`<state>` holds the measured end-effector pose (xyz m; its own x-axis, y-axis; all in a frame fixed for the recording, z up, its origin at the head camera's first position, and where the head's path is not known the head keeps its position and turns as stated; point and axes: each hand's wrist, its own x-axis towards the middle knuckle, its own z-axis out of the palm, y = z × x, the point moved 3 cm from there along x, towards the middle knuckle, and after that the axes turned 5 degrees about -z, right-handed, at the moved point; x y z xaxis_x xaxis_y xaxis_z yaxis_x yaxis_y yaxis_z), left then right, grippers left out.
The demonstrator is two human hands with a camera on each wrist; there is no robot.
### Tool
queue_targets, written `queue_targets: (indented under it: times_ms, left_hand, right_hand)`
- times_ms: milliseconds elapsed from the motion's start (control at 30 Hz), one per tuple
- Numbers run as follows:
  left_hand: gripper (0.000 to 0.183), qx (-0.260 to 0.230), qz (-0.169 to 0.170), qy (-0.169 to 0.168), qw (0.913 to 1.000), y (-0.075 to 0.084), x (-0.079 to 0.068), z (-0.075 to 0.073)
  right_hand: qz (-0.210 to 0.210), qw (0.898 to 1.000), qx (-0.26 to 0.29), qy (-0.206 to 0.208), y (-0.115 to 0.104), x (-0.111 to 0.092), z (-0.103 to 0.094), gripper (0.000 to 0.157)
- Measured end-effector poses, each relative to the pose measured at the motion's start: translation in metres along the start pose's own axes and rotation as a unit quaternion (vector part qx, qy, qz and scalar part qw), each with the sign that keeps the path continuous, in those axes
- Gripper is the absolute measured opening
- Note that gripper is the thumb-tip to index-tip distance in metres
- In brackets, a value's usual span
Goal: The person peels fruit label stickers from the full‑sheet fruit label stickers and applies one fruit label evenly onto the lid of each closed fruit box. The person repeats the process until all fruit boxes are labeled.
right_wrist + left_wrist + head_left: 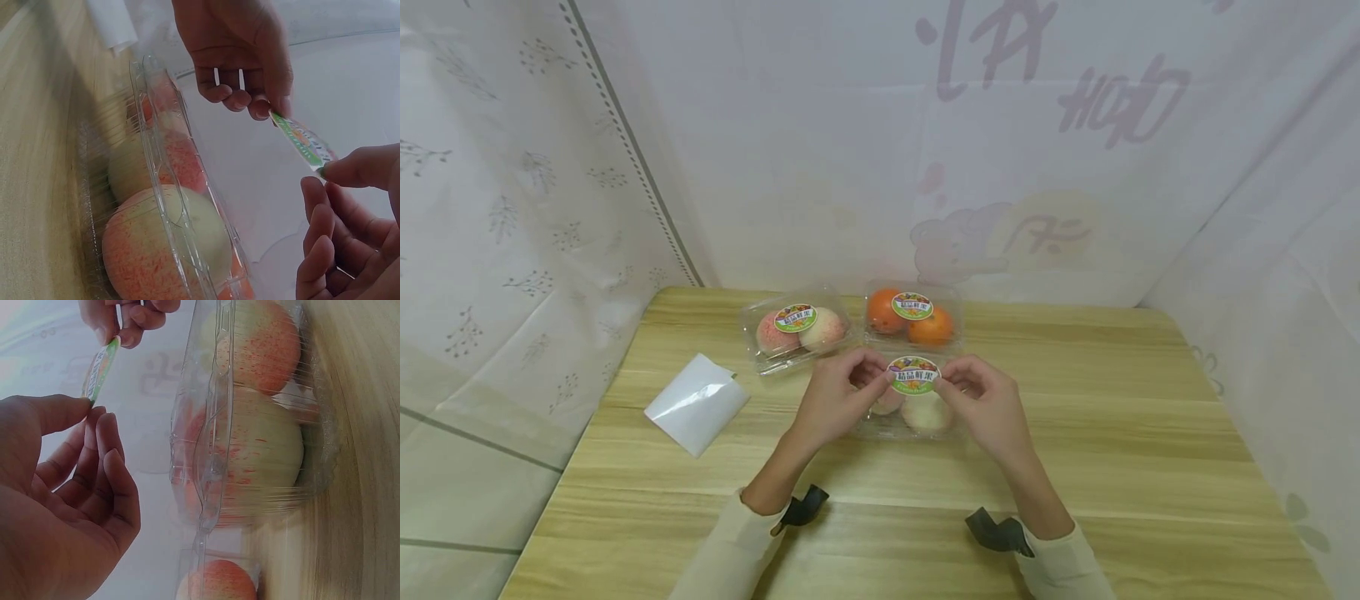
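An oval fruit sticker (914, 376) with a green lower edge is stretched between both hands. My left hand (838, 398) pinches its left end between thumb and forefinger, and my right hand (989, 405) pinches the right end the same way. Below it stands a closed clear plastic box (212, 444) with two peaches (165, 244) inside. In the wrist views the sticker hangs above the lid, with a gap between them. The other fingers of both hands are loosely bent under the sticker.
Behind stand two more labelled clear boxes, one with pink-white peaches (822, 330), one with oranges (931, 327). White sticker backing paper (697, 405) lies at the left of the wooden table (1120, 467). Fabric curtains (775, 150) enclose the back and sides.
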<state>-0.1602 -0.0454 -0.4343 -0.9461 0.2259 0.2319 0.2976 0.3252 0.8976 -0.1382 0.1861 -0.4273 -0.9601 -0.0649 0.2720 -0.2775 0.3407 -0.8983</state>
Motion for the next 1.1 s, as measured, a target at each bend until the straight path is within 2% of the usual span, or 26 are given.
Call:
queue_targets:
  times_ms: [433, 633, 867, 1100]
  left_hand:
    - [0.007, 0.008, -0.015, -0.001, 0.9999, -0.002, 0.001, 0.001]
    - [0.007, 0.024, -0.016, -0.002, 0.9996, -0.004, 0.002, 0.004]
    - [0.005, 0.041, -0.023, 0.006, 0.9989, -0.004, 0.002, 0.008]
    - [0.007, 0.053, -0.025, 0.015, 0.9982, -0.005, 0.003, 0.011]
  right_hand:
    - [0.02, 1.0, -0.02, 0.007, 0.008, 0.003, 0.0, 0.009]
    - [0.021, 0.999, -0.036, 0.01, 0.012, 0.004, 0.001, 0.015]
    - [0.044, 0.997, -0.066, 0.013, 0.016, 0.004, 0.004, 0.018]
    - [0.069, 0.995, -0.073, 0.02, 0.018, 0.004, 0.008, 0.018]
